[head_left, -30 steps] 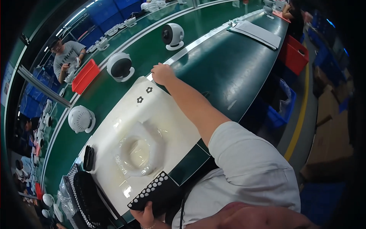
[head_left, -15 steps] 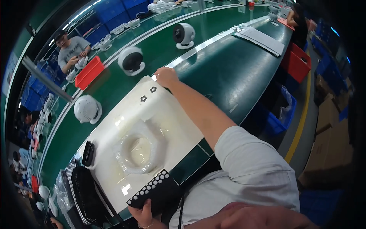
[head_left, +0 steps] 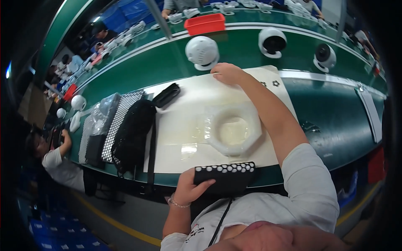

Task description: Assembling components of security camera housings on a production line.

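Observation:
My left hand [head_left: 188,189], bracelet at the wrist, grips the left end of a black sheet of white round pads [head_left: 226,168] at the bench's near edge. At the far edge of the white mat [head_left: 180,125], my right hand [head_left: 228,74] has its fingers curled together. Its fingertips are by the base of a white round device with slots [head_left: 202,51]; whatever they pinch is too small to make out. Between my arms, a white octagonal ring [head_left: 213,138] with a shiny film-like surface lies on the mat. Part of the mat is hidden by my right forearm.
A black case [head_left: 166,95], a black bag [head_left: 133,136] and dotted sheets [head_left: 121,121] lie to the left. Two more white devices with black fronts [head_left: 272,42] stand on the green belt [head_left: 238,50]. A red bin [head_left: 205,24] and co-workers are beyond; another person [head_left: 58,163] sits left.
My view has swung to the left. My right hand has gone from the mat's far right corner, leftward along its far edge, to the slotted white device. My left hand still holds the sheet.

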{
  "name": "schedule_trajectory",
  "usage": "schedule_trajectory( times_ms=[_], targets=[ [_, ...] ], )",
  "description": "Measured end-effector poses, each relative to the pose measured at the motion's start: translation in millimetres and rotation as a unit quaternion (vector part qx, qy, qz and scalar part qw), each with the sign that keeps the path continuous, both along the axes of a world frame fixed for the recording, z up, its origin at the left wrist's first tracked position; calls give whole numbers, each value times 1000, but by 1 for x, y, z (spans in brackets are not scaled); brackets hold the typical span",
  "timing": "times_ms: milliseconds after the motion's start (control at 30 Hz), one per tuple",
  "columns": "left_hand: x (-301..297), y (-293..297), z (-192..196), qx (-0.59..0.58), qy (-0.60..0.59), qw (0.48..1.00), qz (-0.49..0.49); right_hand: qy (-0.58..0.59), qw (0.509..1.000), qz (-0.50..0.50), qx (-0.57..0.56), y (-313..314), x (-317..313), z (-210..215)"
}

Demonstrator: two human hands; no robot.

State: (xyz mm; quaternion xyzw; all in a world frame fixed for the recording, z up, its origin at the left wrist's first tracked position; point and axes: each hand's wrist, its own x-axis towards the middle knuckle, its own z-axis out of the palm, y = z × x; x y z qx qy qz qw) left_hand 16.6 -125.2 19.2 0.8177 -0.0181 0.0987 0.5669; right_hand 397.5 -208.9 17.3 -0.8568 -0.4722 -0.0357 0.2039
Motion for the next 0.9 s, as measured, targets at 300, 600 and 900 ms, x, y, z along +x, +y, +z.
schedule_trajectory(
  times_ms=[300, 600, 900],
  targets=[
    [6, 3, -11, 9, -13, 1000, 1, 9, 984, -36, -174, 42, 9, 5],
    [5, 3, -13, -5, -8, 1000, 7, -136, 966, -144, 170, -5, 9, 30],
    [1, 7, -11, -34, -49, 998, 8, 362, 846, -11, 391, -73, -111, 94]
  ],
)
